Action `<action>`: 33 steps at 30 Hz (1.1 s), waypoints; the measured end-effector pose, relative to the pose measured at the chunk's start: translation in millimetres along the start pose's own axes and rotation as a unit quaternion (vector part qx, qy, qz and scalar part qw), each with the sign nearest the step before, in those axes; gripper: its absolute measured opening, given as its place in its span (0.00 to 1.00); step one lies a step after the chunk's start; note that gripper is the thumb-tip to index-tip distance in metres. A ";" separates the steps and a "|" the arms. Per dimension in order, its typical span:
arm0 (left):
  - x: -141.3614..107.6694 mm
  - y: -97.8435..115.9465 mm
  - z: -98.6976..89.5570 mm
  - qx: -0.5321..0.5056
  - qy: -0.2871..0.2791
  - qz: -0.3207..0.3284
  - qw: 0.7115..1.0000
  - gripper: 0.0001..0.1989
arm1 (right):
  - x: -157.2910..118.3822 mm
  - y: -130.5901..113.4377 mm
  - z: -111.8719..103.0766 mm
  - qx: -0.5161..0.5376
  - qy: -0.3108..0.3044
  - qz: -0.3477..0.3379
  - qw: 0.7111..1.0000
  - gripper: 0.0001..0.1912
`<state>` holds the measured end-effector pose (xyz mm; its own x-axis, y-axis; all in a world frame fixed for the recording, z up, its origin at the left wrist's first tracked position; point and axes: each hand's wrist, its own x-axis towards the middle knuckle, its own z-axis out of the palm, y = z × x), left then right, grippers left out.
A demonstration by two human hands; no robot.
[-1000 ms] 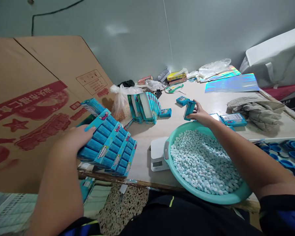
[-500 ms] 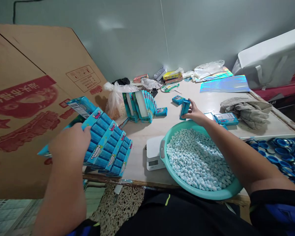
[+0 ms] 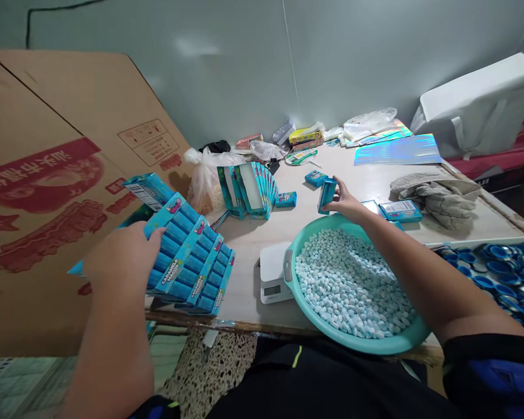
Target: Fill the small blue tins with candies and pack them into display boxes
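The left hand gripped a fanned stack of blue candy boxes just off the tabletop's front-left edge. The right hand held one upright blue box directly above the rim of a teal plastic basin filled with pale blue tablets. A digital scale stood just beside the basin's left side. Further blue cartons stood fanned toward the rear edge, left of centre.

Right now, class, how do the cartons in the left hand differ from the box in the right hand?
The left hand carries several overlapping blue cartons; the right hand holds one small box. The cartons are larger than the box and lie tilted; the box stands nearly upright. Both are bright blue.
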<state>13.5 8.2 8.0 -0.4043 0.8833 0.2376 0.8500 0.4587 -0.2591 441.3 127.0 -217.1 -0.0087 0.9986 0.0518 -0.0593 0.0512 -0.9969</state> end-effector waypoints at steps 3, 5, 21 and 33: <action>2.4 -3.0 4.8 -0.021 0.022 -0.033 0.999 0.29 | 1.0 0.3 -0.2 -0.008 -0.004 -0.014 1.000 0.73; -2.7 -6.4 11.8 -0.067 0.118 -0.022 0.991 0.28 | 0.7 0.8 -0.8 -0.028 -0.010 -0.042 0.999 0.74; -102.0 183.2 137.8 -0.713 0.102 0.360 0.592 0.34 | -87.9 -85.6 32.1 -0.433 -0.133 -0.299 0.840 0.55; -93.1 260.2 140.0 -0.852 -0.293 0.159 0.403 0.33 | -206.9 -43.3 44.7 -0.509 0.034 -0.014 0.860 0.48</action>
<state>225.0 58.9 -212.6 0.2306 0.9715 0.0547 -0.3139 0.0211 0.9492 401.1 -82.3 -182.0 0.0391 0.9934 0.1079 0.8464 0.0245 -0.5320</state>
